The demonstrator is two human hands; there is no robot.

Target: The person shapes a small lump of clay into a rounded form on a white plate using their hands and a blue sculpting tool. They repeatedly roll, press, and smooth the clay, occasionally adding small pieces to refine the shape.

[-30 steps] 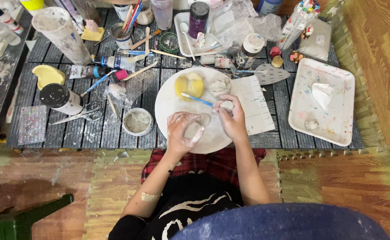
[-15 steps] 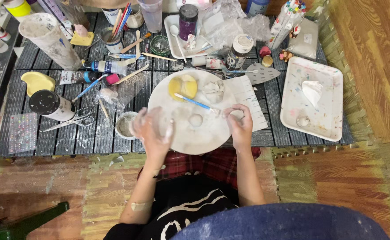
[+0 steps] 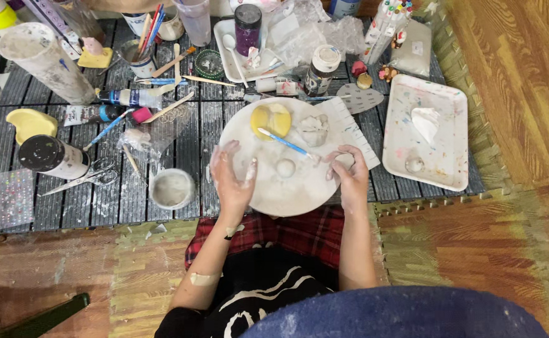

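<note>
Your left hand (image 3: 232, 178) lies spread, palm down, on the left rim of the round board (image 3: 268, 194), holding nothing. Fingers (image 3: 249, 170) are coated white. Right hand (image 3: 349, 172) is at the board's right edge, fingers curled loosely; I can't tell if it's pinching anything.

The small clay ball (image 3: 285, 167) sits mid-board between your hands, touching neither. The bigger clay lump (image 3: 313, 129) is further back, next to the yellow sponge (image 3: 271, 120). The blue-handled tool (image 3: 285, 144) lies diagonally just behind the ball.

Judgement: you're about to work the ball. Tips:
- Keep the left hand pinning the board so it doesn't turn.
- Take the ball with fingertips only; it looks soft, and a hard squeeze will flatten it.
- Move the tool aside first; its tip is close enough to dent the ball.
- The water cup (image 3: 172, 189) is just left of the board. Watch your elbow near it.
- Wet your fingers if the clay drags.
</note>
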